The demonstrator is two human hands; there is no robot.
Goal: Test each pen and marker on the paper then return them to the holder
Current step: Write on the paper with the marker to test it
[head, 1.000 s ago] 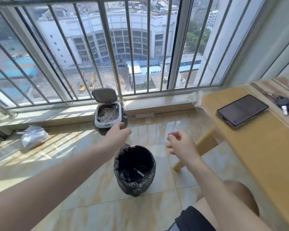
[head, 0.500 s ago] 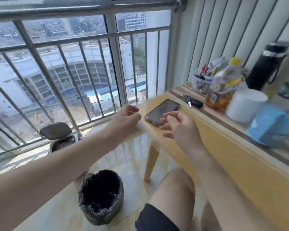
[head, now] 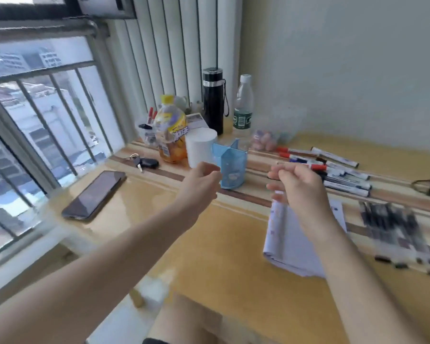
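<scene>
Left hand (head: 204, 181), right hand (head: 296, 184): raised over bench (head: 209, 232), fingers loosely curled, empty. Markers (head: 333, 170), pens (head: 395, 232) lying beside paper (head: 291, 244); blue holder (head: 231, 165) behind. Step, judged: between pens. Next: pick untested pen.

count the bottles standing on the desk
3. An orange juice bottle with a yellow cap stands by the window, a black flask behind it, and a clear water bottle right of the flask. Clutter may hide more.
</scene>
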